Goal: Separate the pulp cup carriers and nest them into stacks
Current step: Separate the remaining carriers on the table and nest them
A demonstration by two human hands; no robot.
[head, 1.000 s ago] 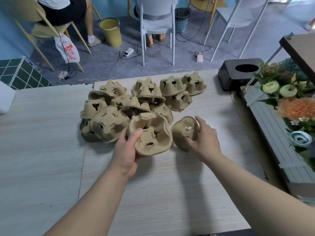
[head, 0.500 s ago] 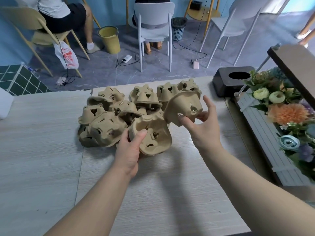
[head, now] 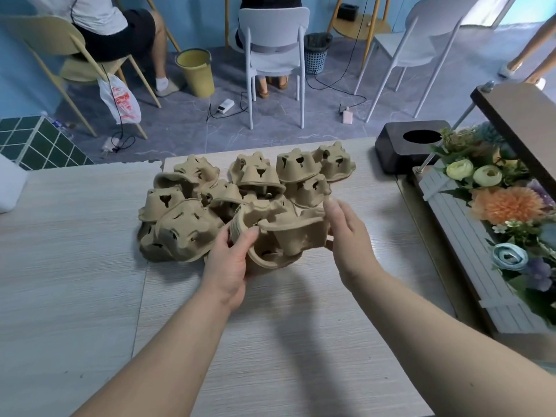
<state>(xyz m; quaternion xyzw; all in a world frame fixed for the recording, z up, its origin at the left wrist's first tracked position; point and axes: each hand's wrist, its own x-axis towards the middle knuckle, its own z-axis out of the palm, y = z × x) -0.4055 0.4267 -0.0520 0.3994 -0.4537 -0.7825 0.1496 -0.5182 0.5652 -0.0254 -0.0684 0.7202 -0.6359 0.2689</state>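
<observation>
A heap of several brown pulp cup carriers [head: 240, 188] lies on the pale wooden table [head: 90, 281]. My left hand [head: 231, 263] grips a four-cup carrier [head: 261, 260] by its left rim, thumb on top, just in front of the heap. My right hand [head: 349, 233] holds a smaller carrier [head: 298, 230] by its right side. The smaller carrier sits upright on top of the one in my left hand. How deep it sits in the lower one is hidden.
A black box with a round hole [head: 409, 145] stands at the table's back right. A planter of artificial flowers [head: 493, 206] runs along the right edge. A white object [head: 10, 185] is at the far left. Chairs and seated people are beyond the table.
My right hand lifted the smaller carrier off the table, turned it over and brought it down onto the carrier in my left hand. My left hand kept its grip.
</observation>
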